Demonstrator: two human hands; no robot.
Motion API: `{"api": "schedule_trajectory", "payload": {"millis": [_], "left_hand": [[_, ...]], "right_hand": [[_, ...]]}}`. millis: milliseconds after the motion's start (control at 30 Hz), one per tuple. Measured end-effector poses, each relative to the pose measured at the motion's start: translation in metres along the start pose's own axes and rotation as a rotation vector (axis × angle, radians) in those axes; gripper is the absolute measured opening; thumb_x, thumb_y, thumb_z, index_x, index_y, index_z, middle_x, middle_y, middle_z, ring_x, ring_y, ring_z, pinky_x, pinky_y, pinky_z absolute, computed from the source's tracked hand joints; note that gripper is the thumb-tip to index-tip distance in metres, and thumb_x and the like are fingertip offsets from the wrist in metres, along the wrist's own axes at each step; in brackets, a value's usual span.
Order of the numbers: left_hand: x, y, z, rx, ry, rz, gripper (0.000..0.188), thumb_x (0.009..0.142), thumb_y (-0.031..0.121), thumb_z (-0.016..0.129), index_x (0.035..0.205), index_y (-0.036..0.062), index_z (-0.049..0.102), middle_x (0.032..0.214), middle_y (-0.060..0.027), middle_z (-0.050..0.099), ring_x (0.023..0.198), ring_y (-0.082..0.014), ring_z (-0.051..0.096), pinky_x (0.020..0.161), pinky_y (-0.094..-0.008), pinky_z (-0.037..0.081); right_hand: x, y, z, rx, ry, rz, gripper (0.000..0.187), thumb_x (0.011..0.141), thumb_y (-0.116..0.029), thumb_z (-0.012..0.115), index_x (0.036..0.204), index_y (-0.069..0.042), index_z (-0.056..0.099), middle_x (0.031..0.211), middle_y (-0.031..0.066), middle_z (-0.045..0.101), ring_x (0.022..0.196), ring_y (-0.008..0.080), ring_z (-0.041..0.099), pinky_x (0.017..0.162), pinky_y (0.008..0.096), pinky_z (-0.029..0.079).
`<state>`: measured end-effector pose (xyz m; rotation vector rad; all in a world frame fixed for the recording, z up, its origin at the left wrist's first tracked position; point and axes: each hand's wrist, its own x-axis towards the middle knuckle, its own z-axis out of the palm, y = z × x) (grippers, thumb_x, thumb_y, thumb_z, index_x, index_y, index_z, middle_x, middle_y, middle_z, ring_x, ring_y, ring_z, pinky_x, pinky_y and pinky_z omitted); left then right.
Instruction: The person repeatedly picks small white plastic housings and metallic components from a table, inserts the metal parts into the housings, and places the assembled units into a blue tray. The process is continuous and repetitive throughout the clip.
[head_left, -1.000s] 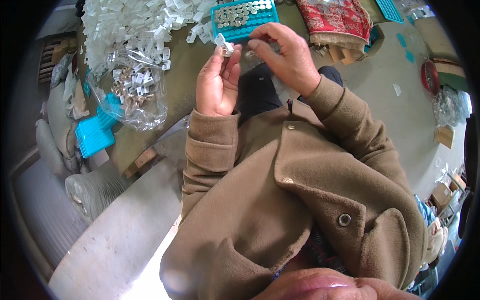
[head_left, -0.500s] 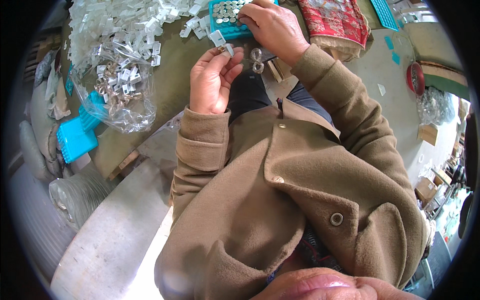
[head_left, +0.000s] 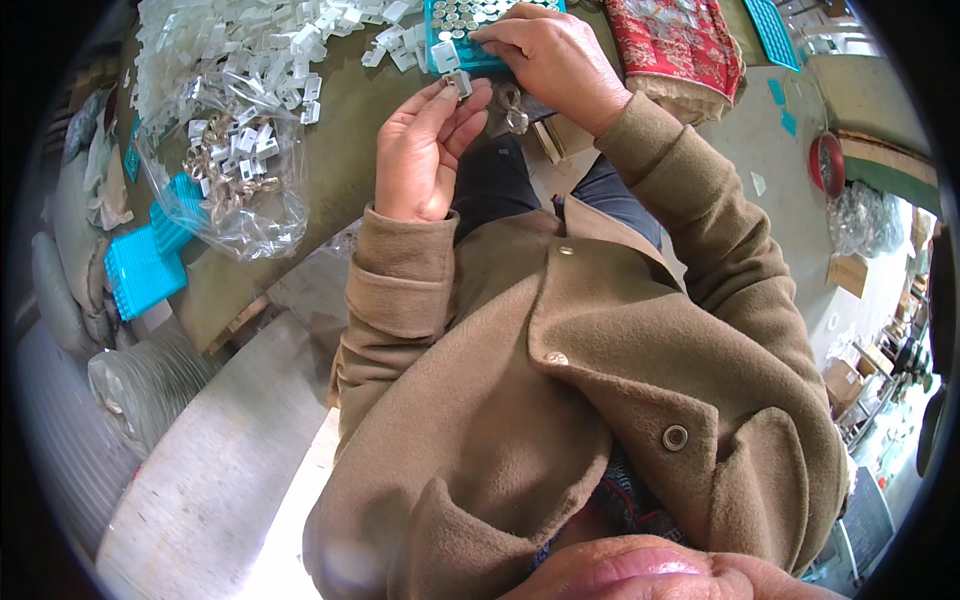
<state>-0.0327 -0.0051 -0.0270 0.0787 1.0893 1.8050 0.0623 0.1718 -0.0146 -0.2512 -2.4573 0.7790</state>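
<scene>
My left hand (head_left: 420,150) pinches a small white plastic case (head_left: 446,58) between thumb and fingers, near the tray's lower edge. The case looks hinged open, with a bit of metal near my fingertips. My right hand (head_left: 565,65) rests over a blue tray (head_left: 480,60), its thumb and fingers drawn together at the round silver button cells (head_left: 460,22) in it. Whether a cell is between those fingertips is hidden. Just below the tray lies a small bundle of coiled wire (head_left: 512,112).
A large heap of translucent white cases (head_left: 230,45) covers the table's far left. Nearer sits a clear plastic bag (head_left: 285,215) with white cases and wire bundles. Blue trays (head_left: 145,270) overlap the table's left edge. Red patterned cloth (head_left: 675,45) lies right of my right hand.
My left hand and the white case have shifted slightly, and the case is turned differently, its lid beside the tray. My right hand stays at the button cells. The whole view has moved a little.
</scene>
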Motion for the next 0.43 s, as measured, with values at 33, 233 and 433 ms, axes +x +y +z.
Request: {"api": "schedule_trajectory", "payload": {"millis": [33, 233, 433], "left_hand": [[0.0, 0.0, -0.001, -0.019, 0.006, -0.004, 0.026, 0.1, 0.006, 0.056, 0.123, -0.0054, 0.06, 0.117, -0.0185, 0.07, 0.104, -0.0192, 0.071, 0.082, -0.0244, 0.062], [-0.004, -0.001, 0.001, 0.046, -0.021, 0.048, 0.027, 0.099, 0.003, 0.057, 0.124, -0.006, 0.059, 0.118, -0.0195, 0.069, 0.106, -0.0211, 0.071, 0.082, -0.0248, 0.062], [-0.01, 0.0, 0.008, 0.132, 0.033, 0.076, 0.028, 0.099, 0.003, 0.057, 0.126, -0.0056, 0.059, 0.118, -0.0194, 0.069, 0.106, -0.0221, 0.071, 0.081, -0.024, 0.062]], "right_hand": [[0.0, -0.001, -0.001, 0.01, 0.004, -0.009, 0.014, 0.087, -0.01, 0.063, 0.097, -0.005, 0.071, 0.086, 0.0183, 0.066, 0.084, 0.0393, 0.065, 0.073, 0.0472, 0.052], [0.005, -0.003, -0.007, -0.122, -0.131, 0.042, 0.013, 0.089, -0.014, 0.061, 0.088, -0.002, 0.064, 0.086, 0.0195, 0.065, 0.083, 0.0407, 0.065, 0.07, 0.0503, 0.05], [-0.002, -0.012, -0.019, 0.247, -0.135, 0.149, 0.031, 0.083, -0.023, 0.074, 0.103, -0.002, 0.064, 0.095, 0.0224, 0.066, 0.089, 0.0357, 0.068, 0.075, 0.0455, 0.053]]}}
